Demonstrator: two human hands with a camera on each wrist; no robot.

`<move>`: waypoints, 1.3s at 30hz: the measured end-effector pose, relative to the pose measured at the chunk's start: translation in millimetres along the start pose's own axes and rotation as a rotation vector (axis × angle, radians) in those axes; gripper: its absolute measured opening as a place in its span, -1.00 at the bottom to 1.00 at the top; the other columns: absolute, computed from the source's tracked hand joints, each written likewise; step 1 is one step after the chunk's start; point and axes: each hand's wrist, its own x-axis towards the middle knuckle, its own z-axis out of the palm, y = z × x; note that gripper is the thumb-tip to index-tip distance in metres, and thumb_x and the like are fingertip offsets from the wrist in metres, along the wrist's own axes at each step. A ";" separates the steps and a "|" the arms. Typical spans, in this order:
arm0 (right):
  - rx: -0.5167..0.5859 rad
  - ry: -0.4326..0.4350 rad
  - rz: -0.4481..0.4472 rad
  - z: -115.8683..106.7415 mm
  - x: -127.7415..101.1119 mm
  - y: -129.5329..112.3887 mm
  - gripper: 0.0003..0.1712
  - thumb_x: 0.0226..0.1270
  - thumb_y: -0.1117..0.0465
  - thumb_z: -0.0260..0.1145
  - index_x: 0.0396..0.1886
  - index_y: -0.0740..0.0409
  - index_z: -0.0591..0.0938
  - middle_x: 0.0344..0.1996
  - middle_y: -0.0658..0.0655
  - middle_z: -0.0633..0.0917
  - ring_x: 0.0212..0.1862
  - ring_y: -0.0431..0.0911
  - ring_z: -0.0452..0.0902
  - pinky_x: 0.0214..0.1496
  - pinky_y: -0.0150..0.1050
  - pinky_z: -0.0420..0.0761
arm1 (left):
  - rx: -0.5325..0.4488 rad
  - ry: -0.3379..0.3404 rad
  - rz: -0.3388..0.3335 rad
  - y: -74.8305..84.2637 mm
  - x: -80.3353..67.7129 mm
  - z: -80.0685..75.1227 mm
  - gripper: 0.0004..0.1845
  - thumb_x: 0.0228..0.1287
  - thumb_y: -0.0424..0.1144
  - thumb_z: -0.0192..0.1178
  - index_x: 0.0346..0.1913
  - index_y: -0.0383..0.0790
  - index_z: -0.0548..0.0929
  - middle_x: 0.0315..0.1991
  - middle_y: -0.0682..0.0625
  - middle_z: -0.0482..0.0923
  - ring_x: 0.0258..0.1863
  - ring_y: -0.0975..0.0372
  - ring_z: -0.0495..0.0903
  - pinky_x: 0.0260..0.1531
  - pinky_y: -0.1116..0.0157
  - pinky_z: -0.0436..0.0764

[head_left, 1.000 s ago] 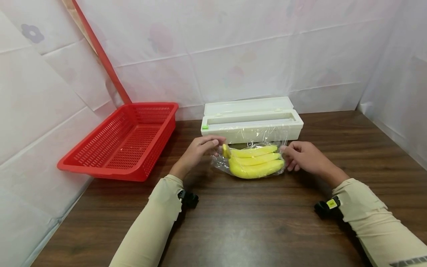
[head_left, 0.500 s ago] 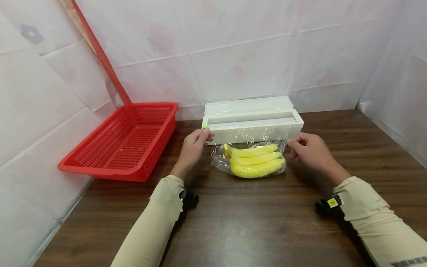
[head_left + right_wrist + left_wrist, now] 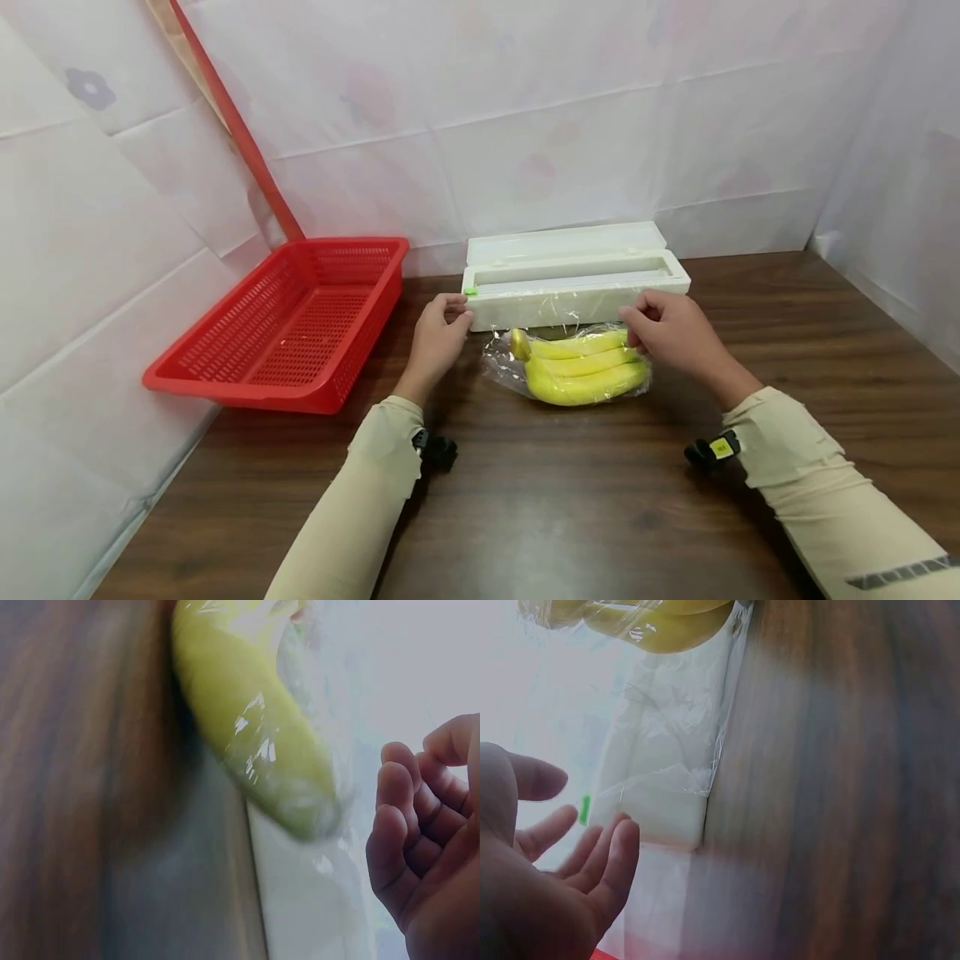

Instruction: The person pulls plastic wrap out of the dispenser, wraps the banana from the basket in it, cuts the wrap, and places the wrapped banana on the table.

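Left hand (image 3: 438,337) fingers relaxed by the wrap dispenser (image 3: 573,279) green slider end; right hand (image 3: 671,333) loosely curled, holding nothing, beside wrapped bananas (image 3: 581,375) just in front of dispenser.

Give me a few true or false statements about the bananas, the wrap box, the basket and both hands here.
1. The bananas lie under clear film. True.
2. The red basket holds the bananas. False: nothing shows inside it; the bananas lie on the table.
3. The left hand is at the green tab end of the white wrap box. True.
4. The wrap box lid is closed. False: it stands open.
5. The right hand rests in the basket. False: it is beside the bananas.
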 end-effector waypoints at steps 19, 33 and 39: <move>-0.248 -0.194 -0.150 22.1 56.7 -40.4 -0.78 0.44 0.15 0.17 -0.20 0.17 0.68 -0.35 0.05 0.68 -0.32 -0.06 0.53 -0.19 -0.12 0.53 | 0.240 -0.103 0.109 7.0 -3.8 10.5 -0.58 0.35 -0.34 0.16 0.25 -0.11 0.65 0.21 -0.16 0.49 -0.02 0.06 0.63 0.02 0.11 0.60; -0.368 -0.212 -0.260 45.6 86.7 -50.2 -0.67 0.37 0.22 0.14 0.00 0.23 0.70 -0.13 0.12 0.71 -0.06 -0.01 0.61 0.07 -0.05 0.55 | 0.422 -0.146 0.104 5.5 -7.9 12.5 -0.43 0.36 -0.22 0.16 0.42 0.18 0.48 0.32 -0.08 0.40 -0.15 0.18 0.60 -0.16 0.08 0.56; -0.448 -0.299 -0.307 56.8 94.3 -62.3 -0.55 0.41 0.21 0.15 0.26 0.20 0.58 0.19 0.20 0.60 0.22 0.10 0.50 0.28 0.03 0.44 | 0.485 -0.157 0.101 7.1 -9.5 14.0 -0.35 0.34 -0.23 0.15 0.48 0.25 0.38 0.34 -0.07 0.36 -0.19 0.17 0.59 -0.18 0.06 0.54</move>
